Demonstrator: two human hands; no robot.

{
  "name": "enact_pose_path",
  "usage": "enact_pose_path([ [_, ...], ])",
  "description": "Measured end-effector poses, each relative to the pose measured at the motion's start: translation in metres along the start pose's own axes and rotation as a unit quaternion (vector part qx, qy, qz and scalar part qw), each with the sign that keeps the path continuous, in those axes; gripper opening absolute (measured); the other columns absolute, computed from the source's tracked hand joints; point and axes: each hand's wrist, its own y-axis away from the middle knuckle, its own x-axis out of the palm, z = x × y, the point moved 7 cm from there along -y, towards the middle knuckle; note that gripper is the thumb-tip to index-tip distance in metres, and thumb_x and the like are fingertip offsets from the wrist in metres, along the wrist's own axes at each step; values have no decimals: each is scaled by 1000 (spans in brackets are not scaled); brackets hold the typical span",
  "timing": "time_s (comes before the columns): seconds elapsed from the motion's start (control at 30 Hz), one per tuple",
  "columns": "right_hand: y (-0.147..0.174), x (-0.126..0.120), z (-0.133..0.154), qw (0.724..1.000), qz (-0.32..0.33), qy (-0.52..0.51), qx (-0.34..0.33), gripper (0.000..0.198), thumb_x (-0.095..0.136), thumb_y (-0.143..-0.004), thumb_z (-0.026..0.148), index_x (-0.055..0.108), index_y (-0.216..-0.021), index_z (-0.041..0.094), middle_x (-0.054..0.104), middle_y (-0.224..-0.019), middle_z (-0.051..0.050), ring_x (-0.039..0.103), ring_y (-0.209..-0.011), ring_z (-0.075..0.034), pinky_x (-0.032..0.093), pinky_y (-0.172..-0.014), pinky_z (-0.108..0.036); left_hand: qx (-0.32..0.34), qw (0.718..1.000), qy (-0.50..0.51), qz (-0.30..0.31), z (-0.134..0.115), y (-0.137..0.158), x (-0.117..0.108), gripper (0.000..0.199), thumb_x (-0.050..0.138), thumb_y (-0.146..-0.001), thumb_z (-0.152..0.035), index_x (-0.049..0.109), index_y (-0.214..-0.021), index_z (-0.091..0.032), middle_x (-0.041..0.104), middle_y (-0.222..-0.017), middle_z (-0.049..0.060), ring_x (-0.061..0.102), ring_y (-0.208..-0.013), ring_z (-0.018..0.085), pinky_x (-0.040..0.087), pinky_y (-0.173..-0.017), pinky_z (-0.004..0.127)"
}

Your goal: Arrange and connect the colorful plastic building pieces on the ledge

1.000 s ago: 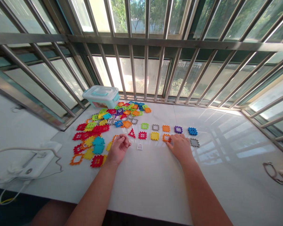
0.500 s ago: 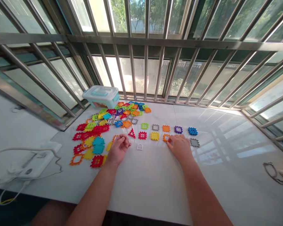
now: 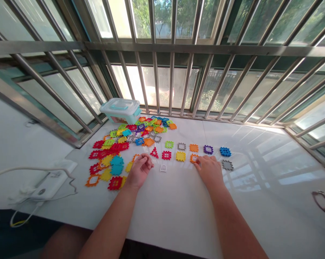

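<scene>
Two rows of toothed plastic building pieces lie flat on the white tabletop. In the front row are a red triangle (image 3: pixel 154 153), a red square (image 3: pixel 166 155), a yellow square (image 3: pixel 180 156) and an orange square with a white window insert (image 3: pixel 194 158). My right hand (image 3: pixel 208 169) has its fingertips closed at the right edge of that orange square, covering part of it. Beside the triangle, my left hand (image 3: pixel 140 168) rests with fingers curled in, nothing visible in them. Between the hands lies a loose white window piece (image 3: pixel 163 168). A grey square frame (image 3: pixel 227 165) is just right of my right hand.
A mixed pile of coloured pieces (image 3: pixel 116 147) spreads at the left. Behind it stands a lidded turquoise box (image 3: pixel 121 110). A white power strip (image 3: pixel 51 181) with cables lies at the left edge, glasses (image 3: pixel 323 201) at the far right. Metal window bars (image 3: pixel 173 82) border the back.
The head view has turned slightly left, so everything sits a little further right in the picture. Both hands keep nearly the same pose and place; no piece has visibly moved.
</scene>
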Motion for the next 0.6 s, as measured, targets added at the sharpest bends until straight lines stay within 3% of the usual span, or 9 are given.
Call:
enact_pose_path([
  [0.17,0,0,1,1000,3,3,-3,10,72,-100,35,74,-102,26,72,-106,-10,57,-105,-31,35,-76,-37,21,999,-38,1,0,3,1,19,77,-88,-35,68,-93,-20,58,-74,-3,50,-63,11,53,-79,32],
  [0.33,0,2,0,1000,-2,-6,-4,10,73,-99,32,73,-104,24,70,-106,-11,57,-101,-30,34,-75,-37,23,977,-210,31,7,25,12,20,81,-88,-37,73,-93,-20,64,-75,1,55,-69,15,46,-71,29],
  [0.43,1,0,0,1000,-13,-13,-9,14,75,-97,31,71,-108,23,69,-109,-11,58,-102,-31,35,-76,-37,71,937,-342,21,0,47,15,13,81,-88,-34,77,-92,-23,68,-82,5,58,-77,21,46,-75,32],
  [0.5,2,-4,0,999,-28,-23,-14,19,77,-95,30,70,-111,23,68,-111,-11,58,-104,-31,36,-77,-37,145,905,-399,-32,-17,63,10,7,83,-85,-31,79,-88,-26,69,-87,8,60,-88,27,48,-85,38],
  [0.57,3,-8,2,998,-44,-37,-21,19,79,-94,30,70,-110,23,68,-113,-11,58,-105,-31,37,-79,-37,206,846,-480,-105,-37,79,-2,10,82,-83,-30,79,-92,-28,71,-101,12,61,-107,35,47,-100,46],
  [0.6,4,-10,4,997,-51,-45,-29,18,79,-94,30,70,-109,24,68,-113,-10,58,-105,-30,37,-80,-38,221,799,-540,-143,-45,86,-10,15,80,-84,-30,78,-99,-27,71,-113,14,58,-119,39,43,-108,51],
])
